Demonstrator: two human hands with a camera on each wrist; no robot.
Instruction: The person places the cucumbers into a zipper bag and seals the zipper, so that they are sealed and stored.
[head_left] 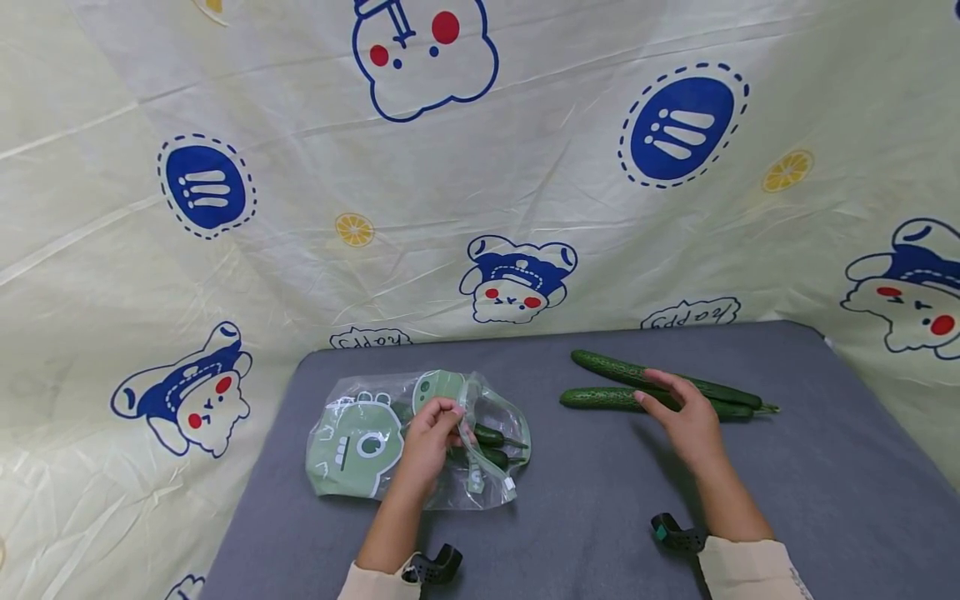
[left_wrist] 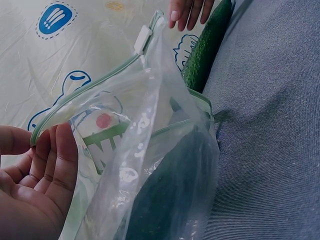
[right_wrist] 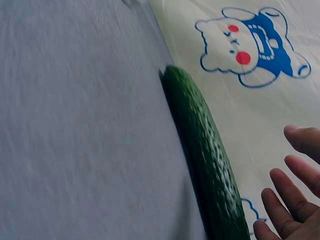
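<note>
My left hand (head_left: 431,446) pinches the rim of a clear zip bag (head_left: 337,458) printed with green cartoon shapes, which lies on its side. In the left wrist view, thumb and fingers grip the green zip edge (left_wrist: 75,95), and the bag's mouth gapes. Stem ends of two cucumbers (head_left: 491,436) show inside, near the mouth. On the right, two more cucumbers lie side by side, a near one (head_left: 600,398) and a far one (head_left: 611,365). Over them is my right hand (head_left: 693,421), thumb and fingers spread with nothing between them.
Grey cloth covers the table (head_left: 570,525). Behind it hangs a pale sheet (head_left: 420,283) with blue cartoon prints. A white zip slider (left_wrist: 143,40) sits on the bag's rim. Each wrist wears a black band, the left one (head_left: 438,565) and the right one (head_left: 678,535).
</note>
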